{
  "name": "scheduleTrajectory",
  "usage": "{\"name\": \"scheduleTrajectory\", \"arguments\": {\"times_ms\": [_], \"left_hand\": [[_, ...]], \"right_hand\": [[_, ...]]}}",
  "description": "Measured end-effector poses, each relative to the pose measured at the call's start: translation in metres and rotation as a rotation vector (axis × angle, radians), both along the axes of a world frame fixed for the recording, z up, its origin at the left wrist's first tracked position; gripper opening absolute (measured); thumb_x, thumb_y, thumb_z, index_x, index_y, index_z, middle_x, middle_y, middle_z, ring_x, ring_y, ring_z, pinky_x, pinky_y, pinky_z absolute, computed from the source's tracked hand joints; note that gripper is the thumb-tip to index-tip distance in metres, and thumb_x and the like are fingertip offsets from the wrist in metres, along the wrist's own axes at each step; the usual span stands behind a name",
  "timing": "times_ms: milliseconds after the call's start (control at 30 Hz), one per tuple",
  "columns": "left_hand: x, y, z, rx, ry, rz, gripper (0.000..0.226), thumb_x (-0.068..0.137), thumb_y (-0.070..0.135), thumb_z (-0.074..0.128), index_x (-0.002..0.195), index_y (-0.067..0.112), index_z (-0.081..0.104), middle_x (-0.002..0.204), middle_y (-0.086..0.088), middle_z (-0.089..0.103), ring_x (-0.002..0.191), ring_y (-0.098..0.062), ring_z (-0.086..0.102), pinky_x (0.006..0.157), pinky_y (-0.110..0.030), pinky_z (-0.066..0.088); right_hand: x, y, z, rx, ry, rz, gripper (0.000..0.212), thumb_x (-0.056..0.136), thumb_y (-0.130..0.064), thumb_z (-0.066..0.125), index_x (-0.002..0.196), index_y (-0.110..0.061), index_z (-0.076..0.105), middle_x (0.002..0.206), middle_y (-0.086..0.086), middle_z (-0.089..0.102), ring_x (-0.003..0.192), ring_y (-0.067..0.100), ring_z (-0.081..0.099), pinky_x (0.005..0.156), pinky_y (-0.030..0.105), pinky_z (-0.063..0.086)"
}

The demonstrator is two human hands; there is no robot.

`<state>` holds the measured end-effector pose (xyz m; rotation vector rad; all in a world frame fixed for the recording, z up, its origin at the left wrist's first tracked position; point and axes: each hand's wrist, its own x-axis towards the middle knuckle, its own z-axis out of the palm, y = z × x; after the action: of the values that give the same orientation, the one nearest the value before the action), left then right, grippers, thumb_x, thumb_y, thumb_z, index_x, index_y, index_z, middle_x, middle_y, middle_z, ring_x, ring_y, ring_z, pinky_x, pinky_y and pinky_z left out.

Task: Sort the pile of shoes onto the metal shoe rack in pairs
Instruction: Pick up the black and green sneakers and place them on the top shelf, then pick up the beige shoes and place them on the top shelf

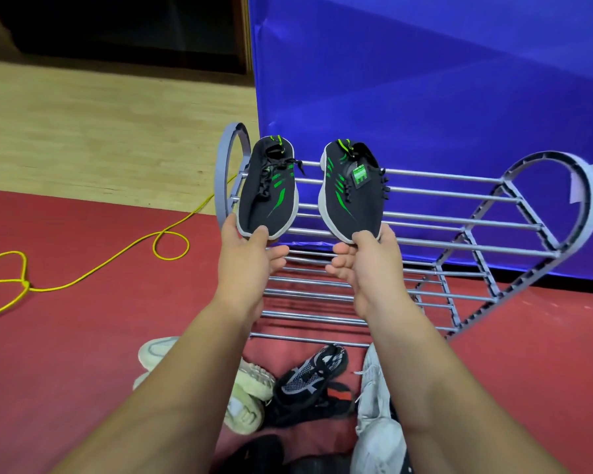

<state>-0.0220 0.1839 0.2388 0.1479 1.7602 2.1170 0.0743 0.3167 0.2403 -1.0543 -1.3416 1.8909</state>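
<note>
Fingers (277, 252) and thumb of the left hand (250, 249) pinch the toe of one black-and-green sneaker (269, 189). The right hand (360, 263) pinches the toe of its mate (353, 191). Both sneakers lie side by side, apart, across the top rails of the metal shoe rack (459, 218), heels toward the blue panel (425, 80). The remaining pile of shoes (308, 376) sits on the red floor (65, 354) below the wrists.

Rack's top tier: left black-and-green knit sneaker (269, 188) and right black-and-green knit sneaker (351, 193) lie side by side on the grey metal-tube shoe rack (442, 218), toward its left end, toes frontward.
Rack's front edge: left hand (249, 249) pinches the left toe, right hand (365, 263) the right toe.
Behind rack: blue fabric backdrop (425, 80).
Left of rack: yellow looped cable (83, 278).
Before rack: cream knit sneakers (252, 383), black-and-grey mesh sneaker (308, 374), white lace-up sneaker (374, 408).
</note>
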Motion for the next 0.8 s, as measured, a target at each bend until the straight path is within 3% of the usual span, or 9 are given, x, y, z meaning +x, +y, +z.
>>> {"name": "scheduleTrajectory", "arguments": {"times_ms": [133,200,300,400,467,567,667,800], "left_hand": [[-0.001,0.001,0.0,0.01,-0.028,-0.004,0.05,0.105,0.018,0.046,0.15,0.034,0.03,0.123,0.006,0.062,0.083,-0.018,0.076,0.071,-0.031,0.058],[-0.002,0.0,0.0,0.006,-0.03,-0.012,0.046,0.105,0.019,0.046,0.145,0.035,0.031,0.121,0.006,0.062,0.083,-0.018,0.076,0.072,-0.032,0.058],[-0.005,-0.002,-0.001,-0.015,-0.034,-0.034,0.056,0.105,0.022,0.049,0.153,0.035,0.023,0.124,0.005,0.058,0.089,-0.022,0.076,0.075,-0.034,0.06],[-0.007,-0.007,0.0,-0.041,-0.029,-0.068,0.056,0.104,0.025,0.053,0.153,0.031,0.026,0.125,0.002,0.061,0.095,-0.026,0.075,0.081,-0.036,0.062],[-0.008,-0.015,-0.001,-0.055,-0.019,-0.091,0.048,0.102,0.029,0.058,0.145,0.031,0.036,0.119,0.0,0.066,0.094,-0.028,0.075,0.082,-0.038,0.061],[-0.003,-0.03,-0.001,-0.103,-0.022,-0.078,0.037,0.101,0.03,0.059,0.133,0.033,0.04,0.106,-0.006,0.068,0.077,-0.023,0.069,0.074,-0.035,0.057],[0.004,-0.051,-0.004,-0.227,0.063,-0.074,0.025,0.101,0.023,0.057,0.124,0.018,0.051,0.096,-0.011,0.067,0.066,-0.018,0.061,0.065,-0.034,0.053],[0.008,-0.088,-0.025,-0.49,0.206,-0.191,0.01,0.094,0.013,0.055,0.101,0.011,0.062,0.084,-0.011,0.07,0.067,-0.021,0.063,0.064,-0.037,0.053]], "right_hand": [[-0.005,-0.013,0.001,0.004,0.035,0.062,0.039,0.096,-0.01,0.042,0.122,-0.035,0.054,0.084,0.016,0.063,0.051,0.02,0.053,0.058,0.035,0.057],[-0.006,-0.015,-0.001,-0.002,0.032,0.068,0.042,0.095,-0.01,0.042,0.13,-0.031,0.053,0.085,0.016,0.064,0.051,0.02,0.052,0.057,0.035,0.057],[-0.006,-0.012,-0.004,-0.025,0.018,0.084,0.047,0.095,-0.014,0.045,0.14,-0.026,0.048,0.086,0.015,0.065,0.052,0.02,0.053,0.059,0.037,0.059],[-0.002,-0.006,-0.003,-0.032,0.024,0.131,0.042,0.097,-0.02,0.052,0.139,-0.024,0.05,0.093,0.016,0.069,0.055,0.02,0.055,0.063,0.039,0.06],[0.006,-0.003,-0.003,-0.042,0.025,0.149,0.045,0.099,-0.027,0.058,0.143,-0.023,0.049,0.101,0.016,0.071,0.059,0.021,0.059,0.066,0.04,0.061],[0.028,0.001,-0.005,-0.05,0.002,0.09,0.058,0.1,-0.035,0.061,0.153,-0.032,0.037,0.107,0.015,0.072,0.067,0.023,0.062,0.071,0.041,0.062],[0.056,0.006,-0.008,0.036,-0.071,0.035,0.047,0.102,-0.031,0.058,0.146,-0.024,0.045,0.097,0.013,0.07,0.061,0.022,0.061,0.062,0.036,0.06],[0.097,0.013,-0.023,0.173,-0.321,0.121,0.034,0.101,-0.025,0.058,0.132,-0.012,0.055,0.091,0.013,0.066,0.056,0.02,0.058,0.055,0.032,0.057]]}}
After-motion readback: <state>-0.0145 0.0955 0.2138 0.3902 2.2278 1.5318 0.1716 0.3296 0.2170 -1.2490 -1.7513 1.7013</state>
